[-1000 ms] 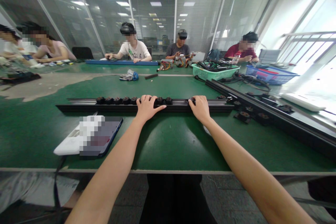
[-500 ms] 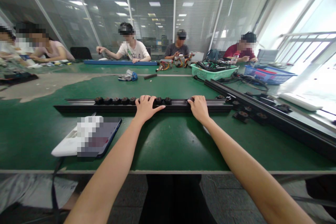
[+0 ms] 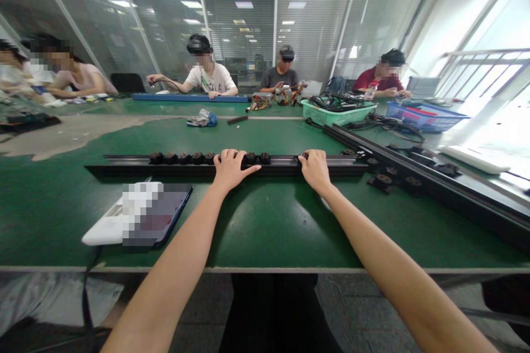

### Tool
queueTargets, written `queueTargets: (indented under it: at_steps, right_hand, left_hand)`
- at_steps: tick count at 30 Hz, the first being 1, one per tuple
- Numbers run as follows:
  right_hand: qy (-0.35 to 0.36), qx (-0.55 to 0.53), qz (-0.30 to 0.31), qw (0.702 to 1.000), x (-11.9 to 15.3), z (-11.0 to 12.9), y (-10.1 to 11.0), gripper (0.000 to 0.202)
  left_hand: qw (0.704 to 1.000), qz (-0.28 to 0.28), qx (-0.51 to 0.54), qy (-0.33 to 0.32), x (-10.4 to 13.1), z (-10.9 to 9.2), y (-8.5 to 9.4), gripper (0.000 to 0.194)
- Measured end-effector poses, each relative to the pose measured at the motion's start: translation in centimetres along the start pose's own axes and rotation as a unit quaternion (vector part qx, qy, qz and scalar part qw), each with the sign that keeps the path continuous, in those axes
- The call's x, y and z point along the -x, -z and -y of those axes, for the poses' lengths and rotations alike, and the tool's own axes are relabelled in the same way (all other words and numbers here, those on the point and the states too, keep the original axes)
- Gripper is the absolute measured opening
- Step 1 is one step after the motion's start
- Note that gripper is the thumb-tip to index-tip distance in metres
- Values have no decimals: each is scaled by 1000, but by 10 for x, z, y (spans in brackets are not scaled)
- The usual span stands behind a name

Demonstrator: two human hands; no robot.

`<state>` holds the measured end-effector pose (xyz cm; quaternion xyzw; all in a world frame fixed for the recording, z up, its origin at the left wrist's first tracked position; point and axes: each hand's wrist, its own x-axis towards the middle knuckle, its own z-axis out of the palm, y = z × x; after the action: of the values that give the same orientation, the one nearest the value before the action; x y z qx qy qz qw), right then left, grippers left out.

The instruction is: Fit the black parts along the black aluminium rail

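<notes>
A long black rail (image 3: pixel 281 170) lies crosswise in front of me, with a groove along its top. Several small black modules (image 3: pixel 169 159) sit in a row on its left half, and two more show just right of my left hand. My left hand (image 3: pixel 227 168) rests over the rail, fingers bent across the top and thumb stretched along the near side. Further right, my right hand (image 3: pixel 315 168) has its fingers closed on a small black module (image 3: pixel 303 156) at the groove. That module is mostly hidden by the fingers.
Another black rail (image 3: pixel 455 187) runs diagonally at right, with loose black modules (image 3: pixel 381 182) beside it. A phone (image 3: pixel 178 212) and a white device (image 3: pixel 103 226) lie front left. Behind are a green basket (image 3: pixel 337 117), a blue basket (image 3: pixel 434 124) and a cloth (image 3: pixel 202 118). Several people sit across the table.
My right hand has shifted very slightly to the right along the rail. My left hand stays in place. Across the table, a person's raised hand has moved a little left and down.
</notes>
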<state>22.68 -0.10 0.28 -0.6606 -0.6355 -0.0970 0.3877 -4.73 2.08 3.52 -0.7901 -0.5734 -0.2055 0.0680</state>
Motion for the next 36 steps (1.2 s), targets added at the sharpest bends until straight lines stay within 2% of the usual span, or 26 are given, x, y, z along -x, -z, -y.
queueTargets:
  at_steps: [9,17,36]
  right_hand:
    - [-14,-7,-21,1000,0,-2,-2,21]
    - [-30,-7,-13,999,-1,-3,-1,20]
    - [-79,46,36,995,-2,7,18,28]
  left_hand:
    - [1000,0,0,-1,0,1,-2,66]
    - [1000,-3,2,-4,-1,1,-1,67]
    - [1000,-2,-5,1,0,0,-1,66]
